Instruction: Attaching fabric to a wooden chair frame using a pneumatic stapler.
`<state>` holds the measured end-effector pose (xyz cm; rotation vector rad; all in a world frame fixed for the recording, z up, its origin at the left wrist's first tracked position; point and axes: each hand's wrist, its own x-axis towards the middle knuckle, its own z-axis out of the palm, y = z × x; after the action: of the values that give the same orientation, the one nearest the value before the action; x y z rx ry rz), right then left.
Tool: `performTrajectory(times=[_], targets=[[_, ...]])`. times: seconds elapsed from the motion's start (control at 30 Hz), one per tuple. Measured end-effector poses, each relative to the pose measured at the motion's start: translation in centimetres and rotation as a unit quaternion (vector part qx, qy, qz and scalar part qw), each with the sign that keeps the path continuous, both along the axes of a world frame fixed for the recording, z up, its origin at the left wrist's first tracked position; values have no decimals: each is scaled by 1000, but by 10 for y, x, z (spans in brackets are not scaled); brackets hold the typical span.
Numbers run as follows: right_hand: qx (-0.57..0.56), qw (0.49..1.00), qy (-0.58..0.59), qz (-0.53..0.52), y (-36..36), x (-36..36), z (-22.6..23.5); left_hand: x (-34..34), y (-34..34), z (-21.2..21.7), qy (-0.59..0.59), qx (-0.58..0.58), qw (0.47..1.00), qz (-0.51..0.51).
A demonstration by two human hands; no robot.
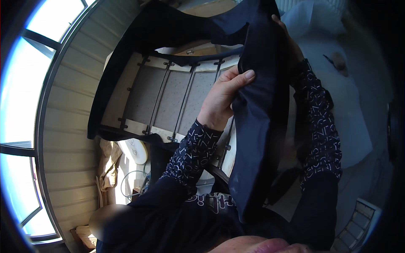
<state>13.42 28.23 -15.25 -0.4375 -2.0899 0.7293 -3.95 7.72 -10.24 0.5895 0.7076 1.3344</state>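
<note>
A seat frame (114,99) of pale wood with dark metal spring bars stands tilted before me, wrapped in dark navy upholstery fabric (255,114). My left hand (223,95) reaches through the frame's inside. Its thumb presses the fabric edge against curled fingers, partly hidden behind the cloth. On the outer side of the same fabric-covered side piece, farther up, lies my right hand (290,40). One finger stretches along the cloth there, and the others are mostly hidden. Fabric also covers the frame's far and left sides.
Tall windows (17,97) and a ribbed pale wall (67,109) rise at the left. A dark-handled tool (335,62) lies on the pale sheeting (352,109) at the right. Another frame with bars (356,225) shows at the lower right. A thin hose (123,185) curves below the seat frame.
</note>
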Motion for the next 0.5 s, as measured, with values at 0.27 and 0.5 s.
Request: performTrajectory(times=[0.27,0.5], targets=[[-488,848,206,-8,-121,1,51,-8,-25,8,-93,17,993,-64],[-369,913,173,-9,-259,17,78,-6,-65,42,75,-32,997,-16]])
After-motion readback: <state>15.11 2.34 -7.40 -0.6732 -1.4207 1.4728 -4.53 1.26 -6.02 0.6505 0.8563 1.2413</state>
